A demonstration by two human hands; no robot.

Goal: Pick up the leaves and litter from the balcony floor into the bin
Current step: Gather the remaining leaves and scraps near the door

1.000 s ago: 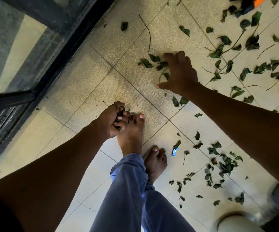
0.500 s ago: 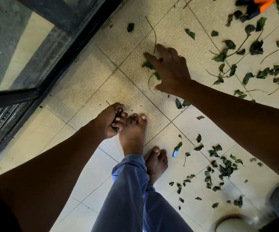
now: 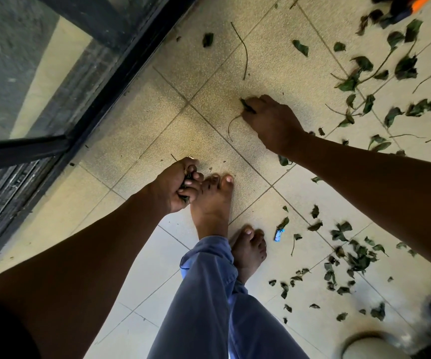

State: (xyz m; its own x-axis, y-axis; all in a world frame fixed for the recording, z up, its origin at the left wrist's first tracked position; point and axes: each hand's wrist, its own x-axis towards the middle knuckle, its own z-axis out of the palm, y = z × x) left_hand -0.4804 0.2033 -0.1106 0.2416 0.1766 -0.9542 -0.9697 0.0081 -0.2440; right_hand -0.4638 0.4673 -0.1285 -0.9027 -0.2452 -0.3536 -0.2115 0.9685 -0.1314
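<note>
Dark green leaves (image 3: 356, 260) and thin stems lie scattered over the beige tiled balcony floor (image 3: 136, 125), thickest at the right and upper right. My right hand (image 3: 271, 123) is down on the floor at centre, fingers curled round a few leaves and a curved stem (image 3: 232, 125). My left hand (image 3: 175, 185) hovers beside my bare left foot (image 3: 214, 200) and grips a bunch of gathered leaves. A small blue wrapper (image 3: 278, 234) lies near my other foot. The rim of a pale bin (image 3: 364, 345) shows at the bottom right corner.
A dark-framed glass balustrade (image 3: 121, 68) runs along the left edge of the balcony. A long twig (image 3: 243, 47) and a single leaf (image 3: 208, 39) lie beyond my right hand. An orange and dark object (image 3: 411, 3) sits at the top right.
My right hand has curled its fingers and gathered the leaves it was spread over. My left hand stays beside my foot, holding its bunch.
</note>
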